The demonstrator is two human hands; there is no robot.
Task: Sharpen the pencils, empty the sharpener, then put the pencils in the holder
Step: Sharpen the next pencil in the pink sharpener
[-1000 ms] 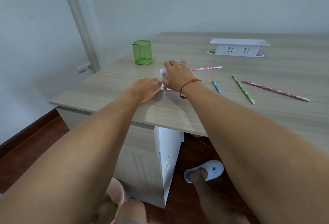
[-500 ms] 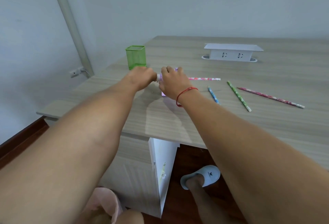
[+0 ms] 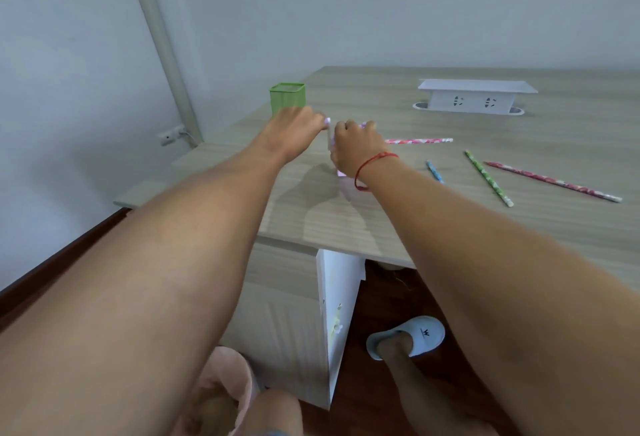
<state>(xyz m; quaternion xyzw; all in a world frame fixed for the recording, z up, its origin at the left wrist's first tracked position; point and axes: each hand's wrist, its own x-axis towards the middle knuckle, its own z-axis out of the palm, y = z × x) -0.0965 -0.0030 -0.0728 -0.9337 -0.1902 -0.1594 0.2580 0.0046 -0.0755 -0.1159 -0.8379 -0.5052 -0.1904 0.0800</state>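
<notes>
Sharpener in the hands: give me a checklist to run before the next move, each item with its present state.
1. Right hand steadies the sharpener: ok.
2. Left hand grips the small part at its side: ok.
3. Pencil seated in the sharpener: cannot tell, the hands hide it.
4. Holder upright on the desk: ok.
5. Pencils in the holder: not ok, four lie on the desk.
6. Pink bin below for shavings: ok.

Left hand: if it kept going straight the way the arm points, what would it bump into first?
Probably the green holder, which stands just beyond the left hand; how far apart they are is unclear.
</notes>
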